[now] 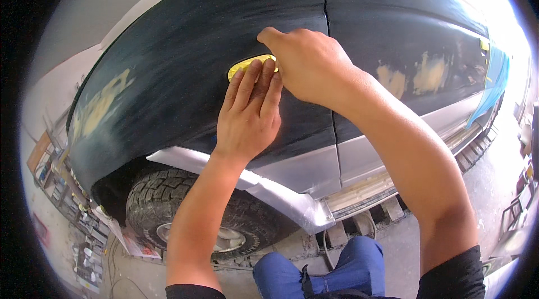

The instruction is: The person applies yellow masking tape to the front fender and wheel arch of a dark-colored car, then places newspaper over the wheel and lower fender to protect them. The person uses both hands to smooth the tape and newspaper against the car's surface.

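Note:
Yellow masking tape (245,66) covers a small oval spot on the dark, sanded fender (185,63) of a vehicle. My left hand (250,116) lies flat against the tape's lower edge, its fingers stretched out and side by side. Close by on the right, my right hand (311,66) is curled at the tape's right end, its knuckles up. Its fingertips are turned away from view, so I cannot make out what they pinch. The tape's right end is partly hidden by both hands.
Below the fender is a knobbly tyre (163,198) under silver arch trim (292,206). A panel seam runs down right of my hands. Tan filler patches (431,74) mark the door, with blue sheeting (491,83) beyond. Shelving with parts (67,186) stands at the left.

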Motion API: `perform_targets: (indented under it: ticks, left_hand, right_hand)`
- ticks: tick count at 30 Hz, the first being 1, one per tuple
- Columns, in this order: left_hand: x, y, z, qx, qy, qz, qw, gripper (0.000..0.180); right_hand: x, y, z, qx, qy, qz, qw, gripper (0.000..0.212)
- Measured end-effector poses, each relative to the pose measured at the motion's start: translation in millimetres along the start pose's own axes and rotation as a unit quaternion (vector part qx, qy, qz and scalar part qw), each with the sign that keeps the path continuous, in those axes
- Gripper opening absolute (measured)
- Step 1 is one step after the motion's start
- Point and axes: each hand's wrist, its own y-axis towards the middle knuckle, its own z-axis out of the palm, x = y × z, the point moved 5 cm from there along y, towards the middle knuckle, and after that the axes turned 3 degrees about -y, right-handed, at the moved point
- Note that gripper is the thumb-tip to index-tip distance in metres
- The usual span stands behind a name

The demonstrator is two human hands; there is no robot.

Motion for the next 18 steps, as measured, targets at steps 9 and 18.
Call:
perform_targets:
  ticks: [9,18]
  left_hand:
    - [-4.4,3.0,4.6,-0.003,0.06,-0.008,0.998,0.057]
    - [-6.5,5.7,2.9,0.053,0.133,0.02,0.99,0.06]
  right_hand:
    - [6.6,-44.9,12.3,-0.358,0.038,-0.046,0.932,0.047]
    - [-29.6,-109.5,11.0,-0.296,0.245,0.132,0.914,0.043]
